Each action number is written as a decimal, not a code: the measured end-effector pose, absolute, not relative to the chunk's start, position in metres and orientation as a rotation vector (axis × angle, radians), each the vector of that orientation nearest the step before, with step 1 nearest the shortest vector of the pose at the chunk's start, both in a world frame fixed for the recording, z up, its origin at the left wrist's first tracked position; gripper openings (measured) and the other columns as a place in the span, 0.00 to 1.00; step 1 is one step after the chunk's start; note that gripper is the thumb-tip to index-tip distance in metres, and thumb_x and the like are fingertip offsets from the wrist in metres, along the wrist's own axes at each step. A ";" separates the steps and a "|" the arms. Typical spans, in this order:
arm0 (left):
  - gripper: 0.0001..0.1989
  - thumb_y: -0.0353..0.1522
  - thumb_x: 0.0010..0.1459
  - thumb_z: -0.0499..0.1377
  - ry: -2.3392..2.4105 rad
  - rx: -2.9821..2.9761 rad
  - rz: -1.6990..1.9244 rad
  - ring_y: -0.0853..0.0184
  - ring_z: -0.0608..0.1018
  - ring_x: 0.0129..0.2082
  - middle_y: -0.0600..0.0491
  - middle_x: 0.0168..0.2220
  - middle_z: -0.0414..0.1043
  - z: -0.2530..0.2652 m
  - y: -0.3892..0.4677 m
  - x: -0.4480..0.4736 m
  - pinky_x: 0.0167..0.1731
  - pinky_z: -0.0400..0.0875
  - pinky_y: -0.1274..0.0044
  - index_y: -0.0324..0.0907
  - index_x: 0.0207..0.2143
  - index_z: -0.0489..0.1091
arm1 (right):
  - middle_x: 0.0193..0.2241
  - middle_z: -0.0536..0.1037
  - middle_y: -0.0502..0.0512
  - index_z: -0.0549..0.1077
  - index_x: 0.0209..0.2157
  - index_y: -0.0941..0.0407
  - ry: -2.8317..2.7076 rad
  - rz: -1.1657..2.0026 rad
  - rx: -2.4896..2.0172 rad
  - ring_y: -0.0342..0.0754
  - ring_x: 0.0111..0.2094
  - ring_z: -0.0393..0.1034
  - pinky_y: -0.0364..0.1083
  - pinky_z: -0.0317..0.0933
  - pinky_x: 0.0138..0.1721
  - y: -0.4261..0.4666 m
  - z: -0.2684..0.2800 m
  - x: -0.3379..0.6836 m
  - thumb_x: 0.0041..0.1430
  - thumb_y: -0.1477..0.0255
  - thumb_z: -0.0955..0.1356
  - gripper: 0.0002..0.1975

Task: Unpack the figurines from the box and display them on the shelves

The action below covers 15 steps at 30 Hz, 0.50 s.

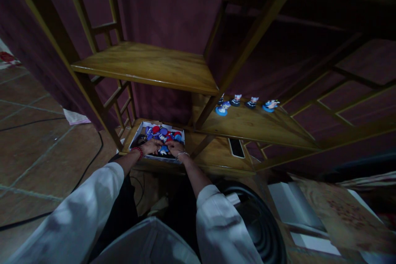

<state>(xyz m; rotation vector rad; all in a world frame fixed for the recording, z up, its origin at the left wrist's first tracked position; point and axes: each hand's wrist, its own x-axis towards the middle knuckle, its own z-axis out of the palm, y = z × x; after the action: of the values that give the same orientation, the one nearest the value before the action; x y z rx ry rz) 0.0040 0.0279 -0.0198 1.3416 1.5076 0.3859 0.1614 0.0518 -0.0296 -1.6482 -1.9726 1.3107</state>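
Observation:
A shallow white box (182,135) on the bottom shelf holds several small figurines in purple, red and blue. Both my hands are inside it, at its near side. My left hand (151,147), with a red bead bracelet at the wrist, comes from the left with fingers bent. From the right comes my right hand (175,147), a light bangle on its wrist, fingers also bent inward. Between the fingertips is a small blue and white figurine (163,149), which both hands seem to grip. Dim light and the hands hide part of it.
Several figurines on round bases, one a blue-based figurine (222,108), stand on the middle right shelf (247,123). A phone (236,147) lies on the bottom shelf. Wooden posts and an upper shelf (148,64) surround the box. A black ribbed round object (262,222) is at my right.

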 end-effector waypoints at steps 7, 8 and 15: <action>0.15 0.31 0.53 0.51 1.562 1.301 0.397 0.74 0.69 0.19 0.56 0.19 0.65 -0.023 0.030 0.004 0.22 0.64 0.83 0.35 0.42 0.67 | 0.36 0.76 0.47 0.71 0.43 0.52 -2.049 1.335 -1.565 0.39 0.31 0.71 0.35 0.63 0.31 0.055 -0.038 0.161 0.49 0.84 0.61 0.21; 0.15 0.31 0.53 0.50 1.568 1.296 0.391 0.73 0.69 0.19 0.56 0.18 0.64 -0.024 0.030 0.004 0.22 0.64 0.82 0.35 0.42 0.67 | 0.37 0.76 0.47 0.71 0.44 0.53 -2.057 1.345 -1.542 0.39 0.33 0.71 0.35 0.63 0.33 0.055 -0.040 0.161 0.47 0.85 0.62 0.23; 0.12 0.29 0.54 0.49 1.561 1.236 0.421 0.75 0.68 0.18 0.55 0.21 0.67 -0.025 0.030 0.004 0.21 0.64 0.83 0.36 0.40 0.66 | 0.37 0.76 0.48 0.69 0.47 0.52 -2.126 1.385 -1.362 0.42 0.38 0.70 0.39 0.62 0.40 0.054 -0.041 0.163 0.45 0.81 0.66 0.25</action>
<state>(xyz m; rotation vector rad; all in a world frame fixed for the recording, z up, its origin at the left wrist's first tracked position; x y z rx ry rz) 0.0035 0.0299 -0.0249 1.2356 1.5607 0.4215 0.1626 0.0539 -0.0414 -1.3618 -2.1257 1.3847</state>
